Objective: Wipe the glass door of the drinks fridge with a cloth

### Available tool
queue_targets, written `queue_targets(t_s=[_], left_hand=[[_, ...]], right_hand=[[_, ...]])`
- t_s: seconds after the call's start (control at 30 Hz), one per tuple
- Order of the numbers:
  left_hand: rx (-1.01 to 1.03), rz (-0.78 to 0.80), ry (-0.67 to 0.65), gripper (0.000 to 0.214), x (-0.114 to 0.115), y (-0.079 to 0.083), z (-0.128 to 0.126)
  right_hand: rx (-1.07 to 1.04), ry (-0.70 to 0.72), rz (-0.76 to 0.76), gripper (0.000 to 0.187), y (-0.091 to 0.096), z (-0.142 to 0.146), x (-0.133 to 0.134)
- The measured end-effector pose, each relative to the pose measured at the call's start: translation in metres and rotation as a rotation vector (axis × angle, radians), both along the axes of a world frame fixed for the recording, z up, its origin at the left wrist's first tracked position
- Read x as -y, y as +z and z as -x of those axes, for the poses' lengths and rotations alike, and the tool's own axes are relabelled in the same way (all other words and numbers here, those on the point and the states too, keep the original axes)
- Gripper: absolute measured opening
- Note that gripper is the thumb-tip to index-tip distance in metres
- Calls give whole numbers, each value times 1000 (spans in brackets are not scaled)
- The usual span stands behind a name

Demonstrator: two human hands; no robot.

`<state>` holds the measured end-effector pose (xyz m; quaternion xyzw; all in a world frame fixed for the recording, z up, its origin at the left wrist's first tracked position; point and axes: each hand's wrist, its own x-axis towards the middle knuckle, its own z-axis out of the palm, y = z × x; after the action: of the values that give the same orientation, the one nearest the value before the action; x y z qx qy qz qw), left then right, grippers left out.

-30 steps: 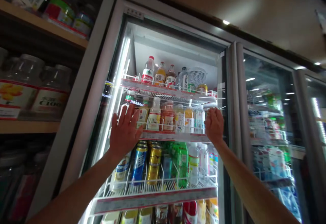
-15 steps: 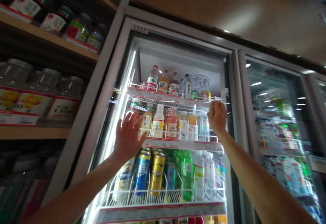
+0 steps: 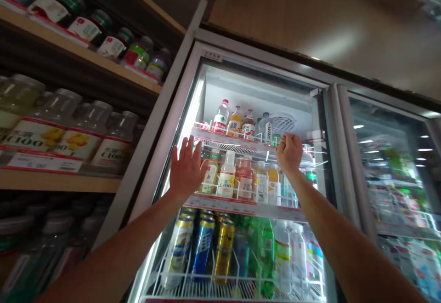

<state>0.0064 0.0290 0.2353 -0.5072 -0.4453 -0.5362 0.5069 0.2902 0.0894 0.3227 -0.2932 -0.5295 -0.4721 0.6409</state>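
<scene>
My left hand (image 3: 188, 168) is raised palm-forward with its fingers spread, before the left part of a lit drinks fridge. It appears empty; whether it touches the glass, I cannot tell. Farther right, my right hand (image 3: 290, 152) is closed with the fingers curled in, in front of the top shelf's right end. What it holds, if anything, is hidden. Between the hands stand a white-capped C100 bottle (image 3: 226, 174) and a pink drink bottle (image 3: 245, 178) on the middle shelf. Above them, on the top shelf, is a red-capped water bottle (image 3: 221, 117).
Beer cans (image 3: 203, 245) and a green soda bottle (image 3: 265, 238) fill the lower rack. A wooden shelf (image 3: 58, 177) with C100 bottles runs along the left. Another glass-doored fridge (image 3: 389, 156) adjoins on the right. Wooden panelling (image 3: 292, 13) spans the top.
The view has shifted, so the fridge sits farther right in the picture. My right hand has moved left against the shelves, covering the gold can there. My left hand stays spread.
</scene>
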Motion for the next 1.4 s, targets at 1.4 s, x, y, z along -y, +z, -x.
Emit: queue_targets(t_s=[1.4], left_hand=[[0, 231, 49, 56, 20, 23, 19]], right_hand=[[450, 13, 127, 45, -68, 85, 23]])
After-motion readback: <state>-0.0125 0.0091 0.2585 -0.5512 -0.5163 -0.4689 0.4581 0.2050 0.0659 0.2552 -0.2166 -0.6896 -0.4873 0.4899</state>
